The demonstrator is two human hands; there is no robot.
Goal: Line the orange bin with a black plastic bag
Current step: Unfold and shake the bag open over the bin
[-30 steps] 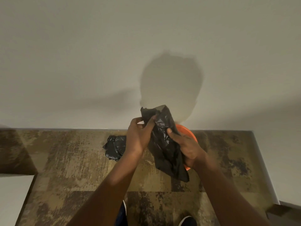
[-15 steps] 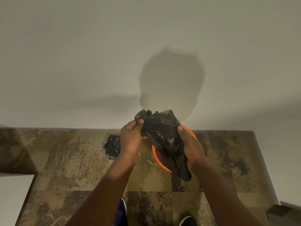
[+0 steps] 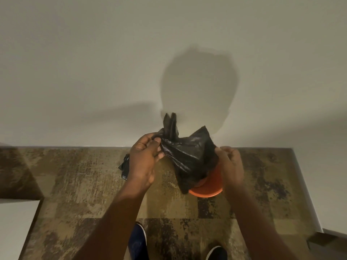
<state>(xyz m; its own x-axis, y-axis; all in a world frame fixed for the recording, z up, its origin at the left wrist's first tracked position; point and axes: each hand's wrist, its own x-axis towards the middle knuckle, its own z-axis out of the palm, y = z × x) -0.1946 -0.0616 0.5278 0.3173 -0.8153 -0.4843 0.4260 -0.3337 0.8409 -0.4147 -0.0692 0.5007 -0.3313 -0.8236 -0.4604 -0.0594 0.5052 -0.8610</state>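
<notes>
A: Position of the black plastic bag [image 3: 187,156]?

B: Held up directly above the orange bin [image 3: 208,186], crumpled, its lower end hanging over the bin's left rim. Bin stands on the patterned floor [image 3: 84,184], close to the wall [image 3: 93,72].

A: Hands?

B: Left hand [image 3: 144,162], left of the bin: thumb and fingers pinched shut on the bag's top left corner, two strips of plastic sticking up beyond. Right hand [image 3: 231,166], over the bin's right side: fingers curled against the bag's right edge; whether they grip it, cannot tell.

A: Anything else?

B: Another black bag [image 3: 124,167] on the floor left of the bin, mostly hidden behind the left hand.
</notes>
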